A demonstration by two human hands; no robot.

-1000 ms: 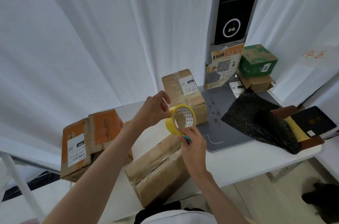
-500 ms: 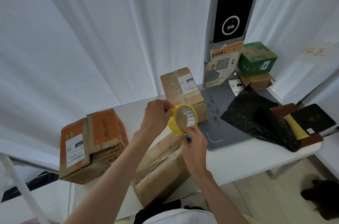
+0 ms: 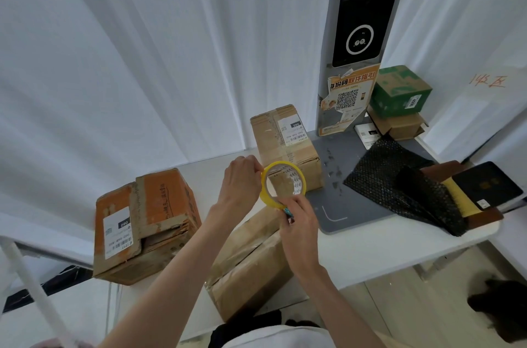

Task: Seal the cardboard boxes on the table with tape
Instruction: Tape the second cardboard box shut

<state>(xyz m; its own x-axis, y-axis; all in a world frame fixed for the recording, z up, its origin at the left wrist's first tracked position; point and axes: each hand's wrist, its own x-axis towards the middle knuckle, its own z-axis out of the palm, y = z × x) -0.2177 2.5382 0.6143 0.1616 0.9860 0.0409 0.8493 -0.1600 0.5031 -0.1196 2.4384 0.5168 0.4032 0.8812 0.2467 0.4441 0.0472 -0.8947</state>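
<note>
A person stands at a white tabletop (image 3: 370,256) and holds a roll of yellow tape (image 3: 282,186) up in front of them with both hands.

The step in hand looks like finding and lifting the loose tape end. To do it well, the person should steady the roll with one hand, pick at the rim with a fingernail until the end peels up, then draw out a strip long enough to span a seam before lowering it to a box.

The left hand (image 3: 241,176) grips the roll's left rim, its fingers (image 3: 255,166) curled and pressed together on the edge. The right hand (image 3: 299,222) pinches the roll's lower rim with its fingers closed. A small teal object (image 3: 288,212) shows by these fingers; it may be a cutter, but it is too small to tell, and whether the hand also holds it is unclear.

Three boxes sit on the tabletop. Directly below the fingers lies a long brown box (image 3: 251,259), its top seam running away from the person; this is probably the next to be sealed. Just beyond the fingers, seen partly through the roll's hole, stands a taller box (image 3: 282,142) with a white label. Well to the left of the fingers sits an orange box (image 3: 148,222) whose flaps look loose.

To the right of the fingers lie a grey pad (image 3: 342,205) and a black mesh bag (image 3: 399,182).
</note>
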